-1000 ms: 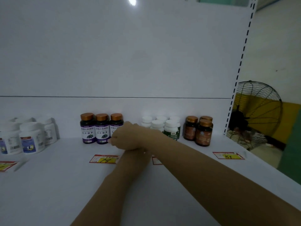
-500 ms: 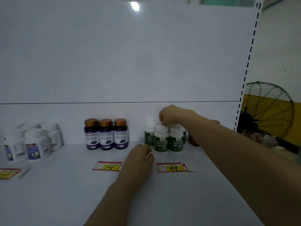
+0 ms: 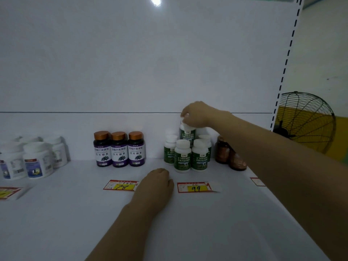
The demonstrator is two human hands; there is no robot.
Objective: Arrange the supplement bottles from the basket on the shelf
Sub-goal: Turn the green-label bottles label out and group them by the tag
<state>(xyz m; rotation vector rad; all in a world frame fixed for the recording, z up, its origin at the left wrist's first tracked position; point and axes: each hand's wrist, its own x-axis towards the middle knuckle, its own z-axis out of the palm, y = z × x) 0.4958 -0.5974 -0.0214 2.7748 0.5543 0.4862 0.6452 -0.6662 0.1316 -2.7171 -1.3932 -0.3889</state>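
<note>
White metal shelf board (image 3: pixel 75 213) with a white back panel fills most of the view, and a black wire fan (image 3: pixel 308 121) stands past its right end.

Your right hand (image 3: pixel 197 114) reaches to the back edge of the shelf. Its fingers are curled around the white cap of a white supplement bottle with a green label (image 3: pixel 187 135), which you hold upright above a group of four same green-labelled bottles (image 3: pixel 182 157) standing there.

Your left hand (image 3: pixel 156 183) rests on the shelf nearer the front edge, between a red and yellow price tag marked 78 (image 3: pixel 120 185) and another marked 99 (image 3: pixel 195 187). Its fingers are bent under; I cannot tell if they hold something.

Three dark bottles with purple labels and copper caps (image 3: pixel 119 149) stand in a row left of the green group. Brown bottles (image 3: pixel 224 153) stand just right of it, partly hidden by your arm. White bottles with blue labels (image 3: pixel 37 161) stand near the left end.
</note>
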